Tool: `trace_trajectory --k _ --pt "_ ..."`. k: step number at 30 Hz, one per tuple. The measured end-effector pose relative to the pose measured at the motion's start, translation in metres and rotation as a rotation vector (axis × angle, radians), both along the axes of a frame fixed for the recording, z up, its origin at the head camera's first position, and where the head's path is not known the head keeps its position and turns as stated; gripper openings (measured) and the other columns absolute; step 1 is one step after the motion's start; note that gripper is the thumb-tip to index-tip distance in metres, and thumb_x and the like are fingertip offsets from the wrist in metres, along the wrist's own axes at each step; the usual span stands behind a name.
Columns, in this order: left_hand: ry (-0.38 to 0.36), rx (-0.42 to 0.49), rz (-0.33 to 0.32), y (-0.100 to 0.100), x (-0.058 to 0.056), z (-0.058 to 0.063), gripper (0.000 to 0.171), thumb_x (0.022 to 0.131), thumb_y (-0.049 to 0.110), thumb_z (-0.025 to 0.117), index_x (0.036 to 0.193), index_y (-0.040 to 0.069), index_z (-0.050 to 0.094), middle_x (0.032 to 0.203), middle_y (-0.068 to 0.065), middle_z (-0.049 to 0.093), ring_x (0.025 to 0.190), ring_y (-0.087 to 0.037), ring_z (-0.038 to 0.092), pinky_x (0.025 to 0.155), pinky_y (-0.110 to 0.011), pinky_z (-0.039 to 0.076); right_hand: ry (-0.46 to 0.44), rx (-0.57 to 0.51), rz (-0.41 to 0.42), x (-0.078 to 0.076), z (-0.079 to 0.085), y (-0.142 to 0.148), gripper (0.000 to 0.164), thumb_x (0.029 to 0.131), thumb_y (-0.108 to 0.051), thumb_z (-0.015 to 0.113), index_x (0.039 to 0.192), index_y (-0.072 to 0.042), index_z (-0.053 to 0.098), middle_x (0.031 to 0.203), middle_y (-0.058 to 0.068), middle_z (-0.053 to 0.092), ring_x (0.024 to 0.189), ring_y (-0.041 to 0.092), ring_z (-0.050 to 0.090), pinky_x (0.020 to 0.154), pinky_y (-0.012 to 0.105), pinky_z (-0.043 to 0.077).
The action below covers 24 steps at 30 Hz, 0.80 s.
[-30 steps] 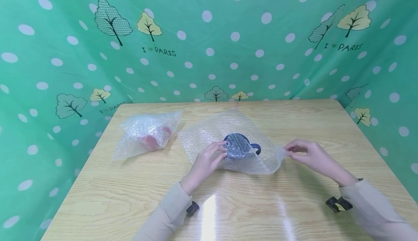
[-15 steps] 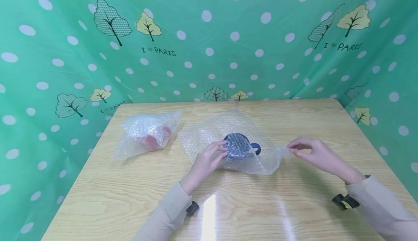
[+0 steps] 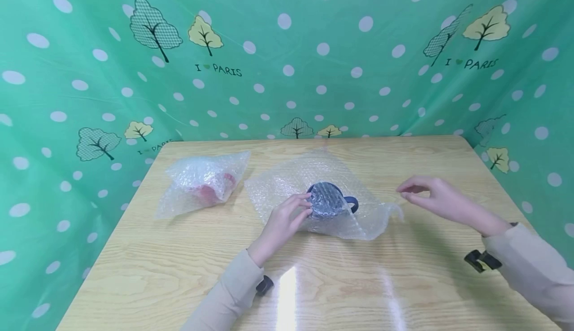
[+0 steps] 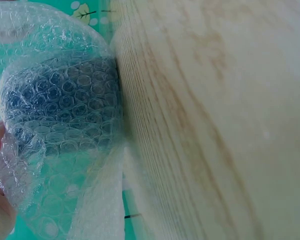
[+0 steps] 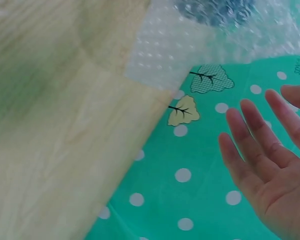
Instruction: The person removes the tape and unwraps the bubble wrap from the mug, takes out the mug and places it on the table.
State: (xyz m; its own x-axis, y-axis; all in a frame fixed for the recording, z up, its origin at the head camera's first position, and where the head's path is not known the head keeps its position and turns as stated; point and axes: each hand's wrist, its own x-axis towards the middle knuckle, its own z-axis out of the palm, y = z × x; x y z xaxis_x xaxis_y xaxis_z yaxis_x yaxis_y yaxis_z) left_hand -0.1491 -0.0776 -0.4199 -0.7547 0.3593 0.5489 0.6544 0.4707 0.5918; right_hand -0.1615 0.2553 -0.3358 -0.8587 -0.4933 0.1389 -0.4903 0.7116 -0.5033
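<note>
Wood tbl [image 3: 170, 261]: blue mug [image 3: 326, 200], part-wrapped, just R of L hand [image 3: 283, 221].

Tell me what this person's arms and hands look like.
There's a long, light-beige fabric left sleeve and a matching right sleeve. A small, blocky black left-wrist device and a similar black right-wrist device show beside them. The left hand and right hand wear no gloves.

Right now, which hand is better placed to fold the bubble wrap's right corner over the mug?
Likely the right hand: free and beside that corner, while the left hand touches wrap at the mug.
</note>
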Motion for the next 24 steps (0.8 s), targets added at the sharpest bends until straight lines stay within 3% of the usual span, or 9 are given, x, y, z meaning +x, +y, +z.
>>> trace_trajectory --k 7,15,24 --pt "0.004 -0.005 0.001 0.000 0.000 0.000 0.012 0.081 0.008 0.062 0.092 0.003 0.062 0.113 -0.009 0.059 0.105 -0.020 0.055 0.095 -0.025 0.039 -0.041 0.053 0.038 -0.011 0.020 -0.006 0.018 0.085 -0.011 0.057 0.100 -0.002 0.063 0.095 0.006 0.064 0.085 0.021 0.059 0.074 0.039 0.050" --pt "0.002 -0.008 0.002 0.000 0.000 0.002 0.012 0.081 0.008 0.062 0.092 0.003 0.062 0.114 -0.009 0.059 0.106 -0.020 0.055 0.096 -0.025 0.039 -0.046 0.085 0.083 -0.023 0.040 -0.018 0.016 0.085 -0.010 0.057 0.098 -0.002 0.063 0.092 0.004 0.065 0.084 0.018 0.061 0.072 0.033 0.052" --pt "-0.001 -0.011 0.005 0.000 0.000 0.000 0.012 0.081 0.008 0.062 0.092 0.003 0.062 0.113 -0.010 0.059 0.106 -0.021 0.055 0.096 -0.025 0.039 -0.140 0.162 0.146 -0.035 0.057 -0.033 0.018 0.085 -0.012 0.057 0.100 -0.004 0.062 0.089 0.004 0.065 0.081 0.017 0.061 0.068 0.030 0.052"
